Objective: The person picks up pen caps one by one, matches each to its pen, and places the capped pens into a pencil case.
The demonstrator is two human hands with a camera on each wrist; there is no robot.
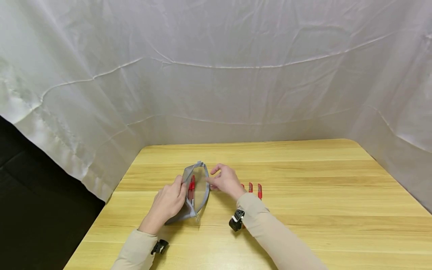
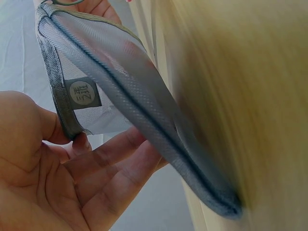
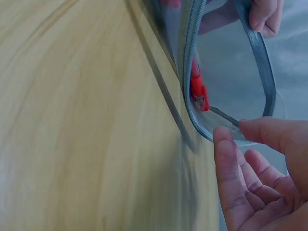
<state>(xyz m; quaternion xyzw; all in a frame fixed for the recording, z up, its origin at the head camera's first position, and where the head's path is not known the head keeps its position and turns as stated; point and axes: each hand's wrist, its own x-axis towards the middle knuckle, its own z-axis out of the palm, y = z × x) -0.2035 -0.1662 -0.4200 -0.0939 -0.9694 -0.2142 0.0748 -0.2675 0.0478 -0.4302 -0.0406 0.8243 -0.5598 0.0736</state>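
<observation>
My left hand (image 1: 167,201) pinches the left edge of a grey mesh zipper pouch (image 2: 144,108); its other fingers lie along the pouch's side. The pouch's mouth gapes between both hands. Inside stands a red-capped pen (image 3: 197,89), and more red shows beside it in the head view. My right hand (image 1: 227,182) is at the opposite rim, thumb and fingertips (image 3: 224,134) parted close around the rim, with the other fingers loosely bent. A label patch (image 2: 84,93) shows on the pouch in the left wrist view.
Several red pens (image 1: 259,190) lie on the wooden table (image 1: 320,180) to the right, partly hidden behind my right forearm. Pale cloth (image 1: 236,93) hangs around the table's back and sides. Dark material (image 1: 40,195) shows at the left. Wrist cameras (image 1: 237,220) sit on both wrists.
</observation>
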